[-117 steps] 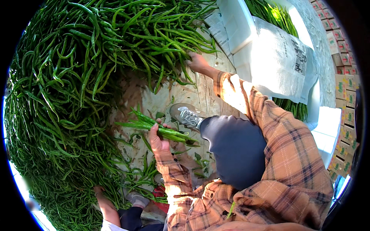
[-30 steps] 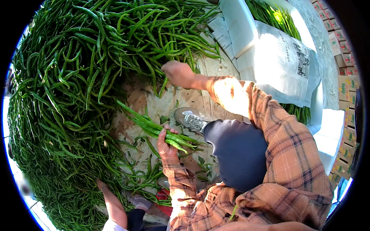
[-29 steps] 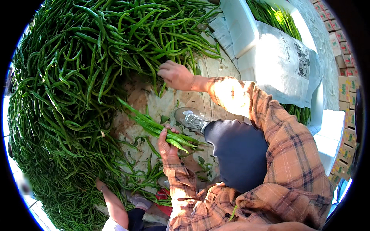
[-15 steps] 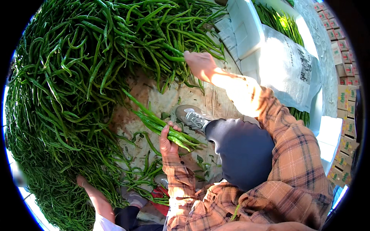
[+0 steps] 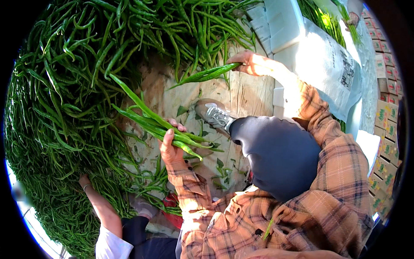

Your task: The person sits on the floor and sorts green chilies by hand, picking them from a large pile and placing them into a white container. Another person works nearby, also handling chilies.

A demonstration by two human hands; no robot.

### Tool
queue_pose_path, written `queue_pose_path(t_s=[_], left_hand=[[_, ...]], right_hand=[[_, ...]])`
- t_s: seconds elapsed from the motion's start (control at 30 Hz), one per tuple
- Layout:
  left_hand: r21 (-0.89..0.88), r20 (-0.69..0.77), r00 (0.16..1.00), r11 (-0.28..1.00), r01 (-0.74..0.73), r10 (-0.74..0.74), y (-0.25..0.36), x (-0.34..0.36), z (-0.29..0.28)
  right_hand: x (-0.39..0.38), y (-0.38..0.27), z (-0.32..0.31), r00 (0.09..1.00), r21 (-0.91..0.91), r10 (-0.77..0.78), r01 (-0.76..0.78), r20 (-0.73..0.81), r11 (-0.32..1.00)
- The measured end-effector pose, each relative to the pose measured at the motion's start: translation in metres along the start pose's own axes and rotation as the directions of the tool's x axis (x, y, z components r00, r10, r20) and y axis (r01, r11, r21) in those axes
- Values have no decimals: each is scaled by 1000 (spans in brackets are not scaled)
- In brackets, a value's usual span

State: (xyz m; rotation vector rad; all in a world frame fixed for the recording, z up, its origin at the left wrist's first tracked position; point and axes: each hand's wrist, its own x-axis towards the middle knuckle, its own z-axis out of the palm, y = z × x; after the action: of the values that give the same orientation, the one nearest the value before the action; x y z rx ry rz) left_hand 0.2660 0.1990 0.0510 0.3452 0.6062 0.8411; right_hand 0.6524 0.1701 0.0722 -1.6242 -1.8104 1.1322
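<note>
L hand (image 5: 171, 144), ctr of frame: fingers curled round, thumb across the top, firm on a bunch (image 5: 152, 127) of long green peppers, tips to upper L, other ends to lower R. R hand (image 5: 252, 64), upper ctr: closed to a pinch on a few peppers (image 5: 206, 76) by one end, tips pointing L.

Change noted: approx. half a sec. ago my R hand was at the pile's edge; it's now drawn R with its peppers out over the mat (image 5: 254, 93). Result: both hands loaded, the two lots apart.

Below R hand: my shoe (image 5: 214, 113) & knee (image 5: 278, 155), ctr to R. Pile (image 5: 60, 116) fills L side & top. Upper R: white box (image 5: 284, 21), peppers inside partly under paper (image 5: 323, 54). Far upper R, another person's hand (image 5: 352, 19) w/ peppers, new in frame. Lower L: co-worker's hand (image 5: 84, 180) at pile. Cartons (image 5: 388, 146) stacked along R rim.
</note>
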Motion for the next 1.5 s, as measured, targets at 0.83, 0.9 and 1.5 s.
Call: queue_pose_path(t_s=[0.83, 0.9, 1.5], left_hand=[[-198, 77, 911, 890, 411, -404, -51, 2, 20], [-248, 57, 939, 906, 343, -340, -49, -3, 16], [-542, 187, 978, 820, 182, -94, -53, -5, 7]], right_hand=[[118, -32, 70, 853, -527, -465, 290, -236, 799], [117, -24, 67, 846, -425, -361, 182, -392, 887], [106, 13, 61, 828, 74, 151, -132, -540, 988]])
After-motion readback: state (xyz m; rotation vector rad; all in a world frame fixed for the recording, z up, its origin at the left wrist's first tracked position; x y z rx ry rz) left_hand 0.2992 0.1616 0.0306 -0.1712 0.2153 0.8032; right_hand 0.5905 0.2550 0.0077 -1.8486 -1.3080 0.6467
